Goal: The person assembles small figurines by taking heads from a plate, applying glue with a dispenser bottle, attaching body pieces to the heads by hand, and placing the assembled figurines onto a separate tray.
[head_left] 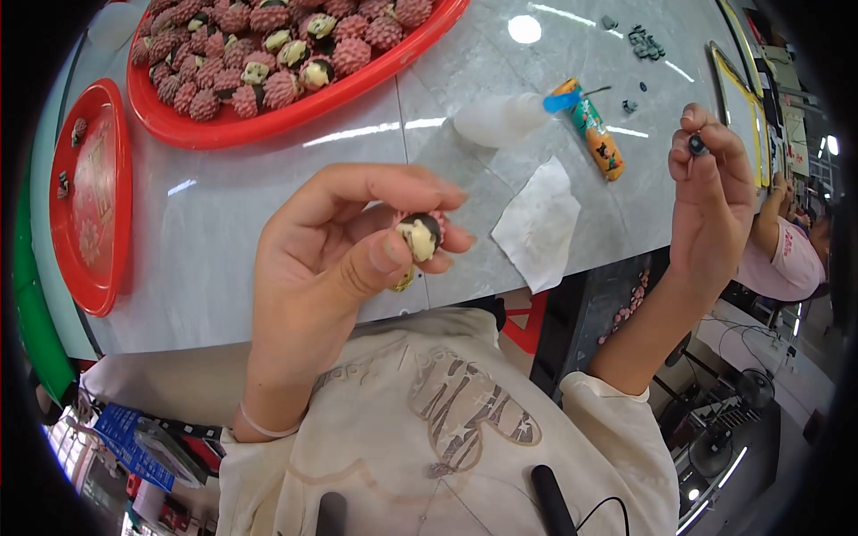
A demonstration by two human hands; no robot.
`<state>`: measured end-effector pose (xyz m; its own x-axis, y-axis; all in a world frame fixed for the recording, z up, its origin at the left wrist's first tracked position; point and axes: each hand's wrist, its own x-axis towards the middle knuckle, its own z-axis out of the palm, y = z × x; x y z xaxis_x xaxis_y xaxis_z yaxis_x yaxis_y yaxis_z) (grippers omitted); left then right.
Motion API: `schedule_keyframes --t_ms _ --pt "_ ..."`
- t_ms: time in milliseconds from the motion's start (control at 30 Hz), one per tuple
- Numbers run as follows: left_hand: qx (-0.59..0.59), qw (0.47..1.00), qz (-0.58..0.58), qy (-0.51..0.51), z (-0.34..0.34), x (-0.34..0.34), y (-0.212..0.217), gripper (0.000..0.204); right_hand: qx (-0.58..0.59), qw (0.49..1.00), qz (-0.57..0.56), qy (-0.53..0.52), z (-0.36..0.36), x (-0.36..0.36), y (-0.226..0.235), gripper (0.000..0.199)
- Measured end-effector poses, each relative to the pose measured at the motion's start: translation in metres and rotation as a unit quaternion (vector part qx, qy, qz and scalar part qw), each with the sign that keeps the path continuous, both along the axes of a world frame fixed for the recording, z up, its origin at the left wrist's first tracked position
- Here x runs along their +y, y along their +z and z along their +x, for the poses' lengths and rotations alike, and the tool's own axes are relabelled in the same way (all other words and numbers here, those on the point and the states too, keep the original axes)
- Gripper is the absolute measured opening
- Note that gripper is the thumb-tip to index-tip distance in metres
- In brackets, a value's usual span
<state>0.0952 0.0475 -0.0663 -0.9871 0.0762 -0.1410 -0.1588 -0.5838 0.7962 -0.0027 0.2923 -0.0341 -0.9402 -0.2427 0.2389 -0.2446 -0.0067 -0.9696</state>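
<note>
My left hand (326, 237), over the near part of the grey table, is closed around a small figurine (418, 239). The figurine has a cream face, dark hair and a knobbly pink body, partly covered by my thumb and fingers. Raised off to the right, my right hand (719, 192) pinches a tiny dark round piece (697, 145) between thumb and fingertips. The hands are well apart. Between them on the table lie a white cloth or paper sheet (538, 223), a translucent bottle with a blue tip (500, 122) and an orange-and-green tube (594, 134).
A large red tray (241, 136) full of similar pink figurines stands at the far left. Left of my left hand is a smaller red tray (100, 268) with a few pieces. Small dark pieces (645, 42) lie at the far right. A person in pink (786, 255) sits at right.
</note>
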Motion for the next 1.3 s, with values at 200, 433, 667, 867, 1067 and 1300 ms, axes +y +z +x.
schedule_keyframes --t_ms 200,433,667,867,1067,1300 --pt "0.04 0.999 0.0 -0.003 0.002 0.0 -0.005 0.034 -0.068 0.991 -0.063 0.102 0.023 -0.024 -0.007 0.023" --pt "0.058 0.998 -0.017 -0.013 0.001 -0.003 -0.008 0.039 -0.081 0.978 -0.052 0.186 0.043 -0.059 -0.01 0.021" --pt "0.034 0.999 -0.025 -0.015 0.004 -0.004 -0.007 0.04 0.037 0.987 0.068 0.144 0.055 -0.088 -0.002 0.024" --pt "0.037 0.998 -0.038 0.021 0.005 0.0 -0.006 0.04 0.117 0.976 0.08 0.168 0.052 -0.092 -0.007 0.025" --pt "0.008 0.999 -0.017 0.033 0.005 0.0 -0.008 0.04 0.223 0.939 0.216 0.145 0.058 -0.096 0.005 0.02" --pt "0.043 0.996 -0.062 0.052 0.005 -0.003 -0.011 0.035 0.231 0.961 0.116 0.098 0.055 -0.102 -0.014 0.017"
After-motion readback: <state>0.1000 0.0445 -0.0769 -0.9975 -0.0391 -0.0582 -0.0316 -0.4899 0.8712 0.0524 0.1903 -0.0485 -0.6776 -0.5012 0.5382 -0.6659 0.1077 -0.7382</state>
